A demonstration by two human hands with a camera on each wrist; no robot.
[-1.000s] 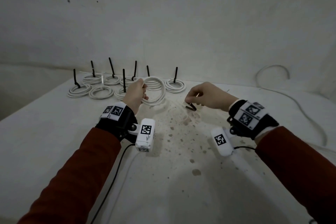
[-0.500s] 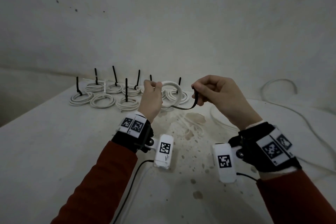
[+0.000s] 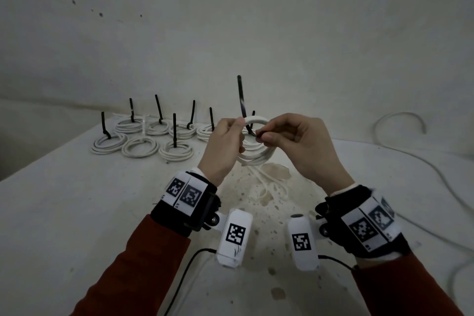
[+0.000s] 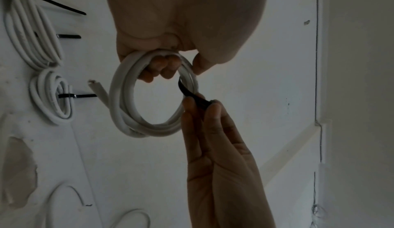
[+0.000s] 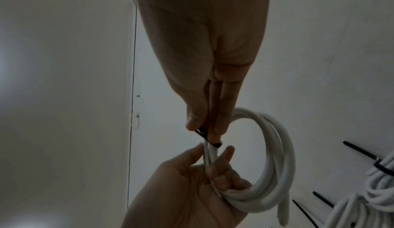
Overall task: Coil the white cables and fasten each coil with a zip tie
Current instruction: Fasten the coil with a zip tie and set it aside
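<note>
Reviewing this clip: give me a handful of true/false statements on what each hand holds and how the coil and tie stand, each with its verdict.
1. The left hand grips the white coil. True.
2. The coil lies flat on the table. False: it is held up in the air.
3. The right hand pinches the black zip tie. True.
4. The tie is already cinched tight round the coil. False: it passes through the coil, one end pointing up, not closed.
5. Finished coils with ties lie at the table's far left. True.
</note>
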